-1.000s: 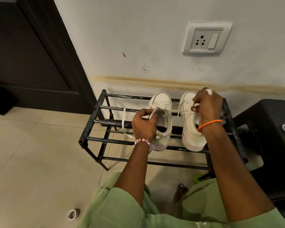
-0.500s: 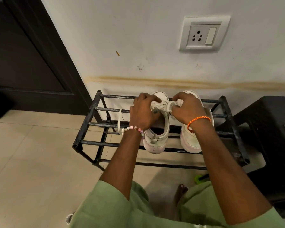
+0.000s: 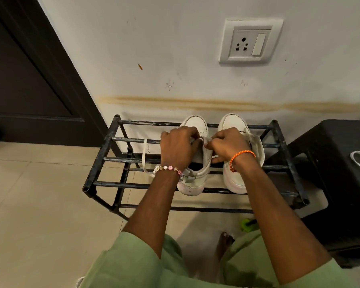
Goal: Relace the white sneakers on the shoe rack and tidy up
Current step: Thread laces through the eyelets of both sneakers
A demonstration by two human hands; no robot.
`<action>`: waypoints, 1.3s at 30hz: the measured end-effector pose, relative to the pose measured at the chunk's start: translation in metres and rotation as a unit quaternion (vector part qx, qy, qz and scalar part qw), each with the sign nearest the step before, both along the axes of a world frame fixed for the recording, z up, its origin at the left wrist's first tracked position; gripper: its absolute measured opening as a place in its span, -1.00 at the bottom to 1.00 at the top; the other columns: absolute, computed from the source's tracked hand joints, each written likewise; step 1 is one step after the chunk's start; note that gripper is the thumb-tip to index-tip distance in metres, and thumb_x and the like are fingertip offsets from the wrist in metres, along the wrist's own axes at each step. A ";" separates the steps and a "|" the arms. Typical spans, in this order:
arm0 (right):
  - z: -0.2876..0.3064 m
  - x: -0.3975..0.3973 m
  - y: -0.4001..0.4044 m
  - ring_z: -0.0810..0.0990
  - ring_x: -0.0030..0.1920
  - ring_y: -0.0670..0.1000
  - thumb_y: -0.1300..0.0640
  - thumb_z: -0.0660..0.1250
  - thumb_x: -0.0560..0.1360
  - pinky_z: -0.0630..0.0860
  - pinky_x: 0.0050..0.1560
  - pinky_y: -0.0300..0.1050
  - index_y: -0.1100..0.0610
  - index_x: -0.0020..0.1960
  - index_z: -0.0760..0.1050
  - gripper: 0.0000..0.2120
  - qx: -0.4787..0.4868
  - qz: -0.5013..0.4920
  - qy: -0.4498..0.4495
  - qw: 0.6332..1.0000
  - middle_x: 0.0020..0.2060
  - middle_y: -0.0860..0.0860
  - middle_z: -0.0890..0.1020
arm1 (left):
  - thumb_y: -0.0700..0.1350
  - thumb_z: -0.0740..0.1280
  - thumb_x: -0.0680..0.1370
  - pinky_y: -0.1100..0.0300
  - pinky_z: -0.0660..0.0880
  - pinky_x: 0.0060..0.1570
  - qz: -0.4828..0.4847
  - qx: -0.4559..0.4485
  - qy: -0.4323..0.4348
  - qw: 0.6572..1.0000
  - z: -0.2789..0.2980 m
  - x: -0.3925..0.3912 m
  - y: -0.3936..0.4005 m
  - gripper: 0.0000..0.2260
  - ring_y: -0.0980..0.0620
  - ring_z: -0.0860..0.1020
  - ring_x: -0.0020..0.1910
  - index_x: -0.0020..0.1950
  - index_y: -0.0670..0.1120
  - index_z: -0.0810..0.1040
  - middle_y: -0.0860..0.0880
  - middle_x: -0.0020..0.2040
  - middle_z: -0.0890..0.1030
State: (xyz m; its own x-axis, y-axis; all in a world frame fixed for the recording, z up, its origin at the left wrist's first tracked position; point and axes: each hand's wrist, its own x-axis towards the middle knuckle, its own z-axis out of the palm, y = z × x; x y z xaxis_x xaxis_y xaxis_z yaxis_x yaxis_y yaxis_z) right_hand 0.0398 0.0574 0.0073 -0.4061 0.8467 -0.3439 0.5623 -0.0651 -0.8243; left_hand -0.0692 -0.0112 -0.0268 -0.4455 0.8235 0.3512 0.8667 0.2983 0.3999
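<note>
Partly, left sneaker (image 3: 192,179) lacing behind both hands

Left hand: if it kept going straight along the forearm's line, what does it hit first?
Likely the toe of the left sneaker, right beyond the knuckles of the left hand, then the rack's back bar and the wall. Depth is unclear from this single view.

You have one view, worn on your head, looking forward and steeply down. It sits close above the shoe rack (image 3: 104,163), which fills the middle; the wall (image 3: 175,48) lies at the far side, your lap at the near edge.
</note>
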 end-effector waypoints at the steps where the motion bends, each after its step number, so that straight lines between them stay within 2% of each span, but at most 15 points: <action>1: 0.000 0.000 0.001 0.67 -0.19 0.17 0.34 0.37 0.41 0.65 -0.21 0.10 0.22 -0.24 0.57 -0.92 -0.019 -0.008 0.005 1.000 -0.16 0.22 0.65 | 0.01 0.33 0.52 0.08 0.37 -0.01 0.006 0.013 -0.032 0.999 -0.001 -0.001 -0.001 -0.87 -0.02 0.57 -0.04 -0.02 0.00 0.60 0.05 -0.04 0.65; 3: -0.001 -0.002 0.002 0.66 -0.19 0.16 0.36 0.38 0.41 0.65 -0.22 0.08 0.22 -0.27 0.56 -0.89 -0.037 -0.019 0.014 0.999 -0.16 0.23 0.65 | -0.02 0.37 0.49 0.08 0.47 -0.06 0.035 0.050 -0.154 0.986 -0.004 -0.001 -0.002 -0.93 0.01 0.58 -0.10 -0.11 0.00 0.59 0.06 -0.12 0.65; 5: -0.001 -0.003 0.002 0.66 -0.16 0.16 0.37 0.37 0.40 0.64 -0.22 0.07 0.23 -0.27 0.56 -0.90 -0.050 -0.025 0.023 0.998 -0.14 0.23 0.65 | -0.09 0.38 0.47 0.03 0.54 -0.03 0.090 0.087 -0.346 0.930 -0.001 0.001 0.000 -0.95 0.01 0.58 -0.11 -0.18 -0.03 0.57 0.03 -0.17 0.64; 9: -0.004 -0.004 0.003 0.66 -0.12 0.18 0.36 0.38 0.40 0.64 -0.20 0.09 0.20 -0.26 0.53 -0.88 -0.066 -0.029 0.034 0.997 -0.10 0.22 0.64 | -0.15 0.35 0.49 -0.07 0.57 0.06 0.210 0.115 -0.724 0.647 0.005 -0.007 0.005 -0.88 -0.10 0.59 -0.10 -0.05 -0.17 0.63 -0.15 -0.07 0.65; 10: -0.005 -0.003 0.003 0.65 -0.11 0.18 0.36 0.39 0.40 0.64 -0.20 0.09 0.19 -0.26 0.53 -0.87 -0.068 -0.031 0.039 0.996 -0.08 0.22 0.64 | -0.13 0.34 0.50 -0.02 0.59 0.01 0.217 0.106 -0.757 0.608 0.004 -0.010 0.004 -0.82 -0.10 0.59 -0.11 0.02 -0.19 0.63 -0.15 -0.06 0.65; 11: -0.005 -0.003 0.003 0.65 -0.10 0.18 0.36 0.39 0.40 0.64 -0.20 0.09 0.19 -0.27 0.53 -0.87 -0.068 -0.030 0.041 0.996 -0.08 0.21 0.64 | -0.14 0.32 0.52 0.04 0.60 -0.06 0.218 0.102 -0.765 0.597 0.005 -0.013 0.003 -0.79 -0.09 0.59 -0.14 0.06 -0.20 0.62 -0.15 -0.07 0.65; 14: -0.004 -0.003 0.003 0.66 -0.11 0.17 0.36 0.38 0.40 0.64 -0.18 0.09 0.20 -0.25 0.55 -0.89 -0.061 -0.029 0.040 0.997 -0.08 0.20 0.64 | -0.27 0.20 0.53 0.16 0.57 -0.24 0.209 0.125 -0.720 0.650 0.010 -0.010 0.002 -0.78 -0.02 0.57 -0.19 0.09 -0.17 0.59 -0.13 -0.05 0.63; 17: -0.005 -0.002 0.003 0.66 -0.14 0.15 0.35 0.38 0.41 0.65 -0.20 0.07 0.22 -0.21 0.57 -0.93 -0.057 -0.031 0.041 0.997 -0.09 0.18 0.64 | -0.28 0.15 0.46 0.08 0.52 -0.10 0.177 0.155 -0.601 0.763 0.016 -0.002 0.000 -0.68 0.04 0.54 -0.12 -0.05 -0.01 0.65 0.02 -0.08 0.63; 20: -0.005 -0.002 0.003 0.66 -0.14 0.13 0.30 0.37 0.43 0.65 -0.22 0.04 0.21 -0.20 0.58 -0.95 -0.042 -0.024 0.029 0.998 -0.12 0.17 0.65 | 0.06 0.27 0.43 -0.10 0.30 0.25 0.096 0.076 -0.346 0.930 0.017 0.003 -0.005 -0.82 0.01 0.41 0.23 -0.14 0.11 0.67 0.10 0.18 0.55; 22: -0.005 -0.002 0.004 0.65 -0.12 0.14 0.30 0.36 0.44 0.65 -0.23 0.03 0.19 -0.22 0.57 -0.92 -0.042 -0.019 0.025 0.999 -0.11 0.17 0.64 | 0.12 0.36 0.44 -0.10 0.12 0.30 0.061 -0.035 -0.155 0.985 0.014 0.005 -0.007 -0.84 -0.01 0.19 0.39 -0.06 0.13 0.67 0.07 0.40 0.35; 25: -0.004 -0.003 0.005 0.65 -0.09 0.17 0.36 0.35 0.42 0.64 -0.25 0.03 0.19 -0.24 0.55 -0.89 -0.059 -0.019 0.032 0.998 -0.09 0.18 0.63 | 0.08 0.36 0.48 -0.12 0.03 0.29 0.037 -0.085 -0.039 0.995 0.014 0.011 -0.008 -0.81 -0.06 0.06 0.46 0.06 0.12 0.66 0.02 0.52 0.15; 31: -0.005 -0.003 0.008 0.65 -0.09 0.19 0.39 0.33 0.38 0.64 -0.19 0.14 0.22 -0.26 0.55 -0.88 -0.071 -0.023 0.036 0.997 -0.11 0.22 0.64 | -0.02 0.39 0.47 -0.05 0.06 0.24 0.046 -0.049 -0.083 0.994 0.016 0.012 -0.002 -0.87 -0.07 0.08 0.46 -0.02 0.05 0.69 0.03 0.53 0.14; 35: -0.004 -0.002 0.007 0.66 -0.14 0.15 0.37 0.33 0.42 0.64 -0.21 0.09 0.22 -0.27 0.55 -0.88 -0.071 -0.019 0.038 0.997 -0.16 0.20 0.64 | -0.03 0.45 0.44 -0.01 0.10 0.34 0.033 0.031 -0.312 0.949 0.022 0.005 0.000 -0.73 0.03 0.12 0.44 0.11 0.14 0.55 0.05 0.39 0.43; 37: -0.003 -0.001 0.006 0.66 -0.17 0.14 0.36 0.33 0.44 0.64 -0.21 0.07 0.22 -0.26 0.54 -0.88 -0.068 -0.013 0.040 0.997 -0.18 0.18 0.64 | -0.07 0.48 0.42 0.04 0.23 0.35 0.013 0.107 -0.431 0.896 0.035 0.002 0.000 -0.81 0.07 0.22 0.44 -0.04 0.15 0.57 0.03 0.39 0.42; 39: -0.002 -0.001 0.005 0.65 -0.20 0.12 0.37 0.32 0.45 0.64 -0.23 0.06 0.23 -0.26 0.54 -0.87 -0.068 -0.010 0.045 0.997 -0.21 0.17 0.63 | -0.19 0.45 0.45 0.15 0.39 0.25 -0.017 0.164 -0.558 0.813 0.048 0.001 0.000 -0.92 0.11 0.39 0.37 -0.09 -0.05 0.66 0.01 0.30 0.50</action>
